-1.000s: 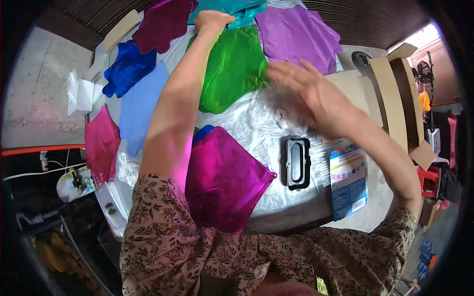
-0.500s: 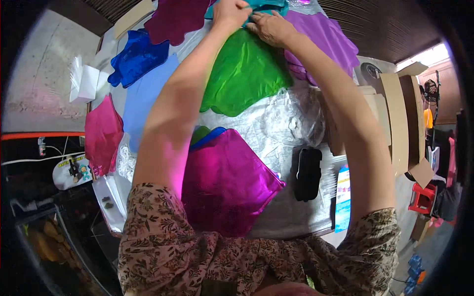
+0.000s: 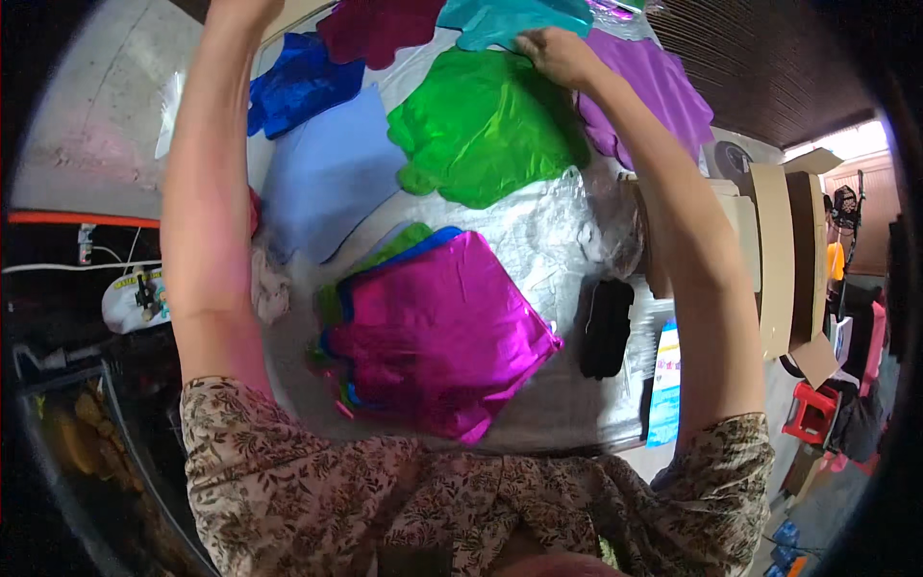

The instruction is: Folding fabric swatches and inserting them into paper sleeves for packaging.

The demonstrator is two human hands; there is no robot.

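The green foil sheet (image 3: 490, 125) lies at the upper centre of the frame, just below and to the left of the right hand (image 3: 562, 58), the nearer of the two hands. That hand has its fingers curled where the green sheet meets the teal foil sheet (image 3: 514, 21); whether they pinch either one I cannot tell. The left hand (image 3: 246, 8) is well apart at the top edge, upper left (cropped, so its grip cannot be told). The green sheet, slightly longer across the frame than up and down, lies flat on the bench (image 3: 548, 413), glossy and creased, with rounded lobes and bright streaks of reflected light.
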